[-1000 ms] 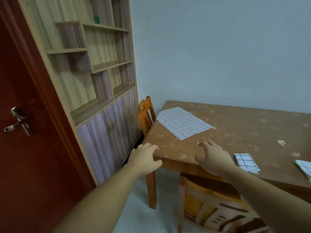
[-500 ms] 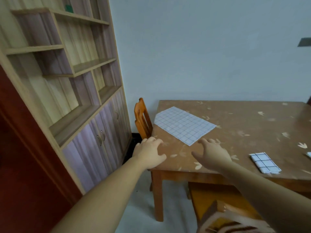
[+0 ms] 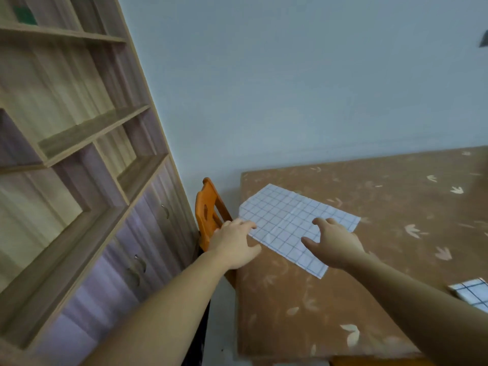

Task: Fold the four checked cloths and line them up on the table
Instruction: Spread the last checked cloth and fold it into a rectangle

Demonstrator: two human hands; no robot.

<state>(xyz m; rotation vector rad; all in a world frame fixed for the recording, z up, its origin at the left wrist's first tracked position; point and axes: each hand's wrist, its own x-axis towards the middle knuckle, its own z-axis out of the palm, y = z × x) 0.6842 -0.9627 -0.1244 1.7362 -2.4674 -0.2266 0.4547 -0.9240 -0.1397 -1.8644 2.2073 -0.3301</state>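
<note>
A white checked cloth [image 3: 291,220] lies spread flat near the left edge of the brown table [image 3: 369,299]. My left hand [image 3: 235,243] hovers at the cloth's near-left corner, fingers apart, holding nothing. Over the cloth's near edge my right hand [image 3: 334,243] is spread with fingers curled, also holding nothing. A folded checked cloth [image 3: 472,293] with darker lines sits at the right edge of the view, partly cut off.
An orange wooden chair [image 3: 208,215] stands against the table's left side. A tall wooden shelf unit with cabinet doors [image 3: 87,207] fills the left. A pale wall runs behind the table.
Both hands have moved forward from the table's front edge to the spread cloth. The view has swung closer to the table; the folded cloth has slid to the right edge.
</note>
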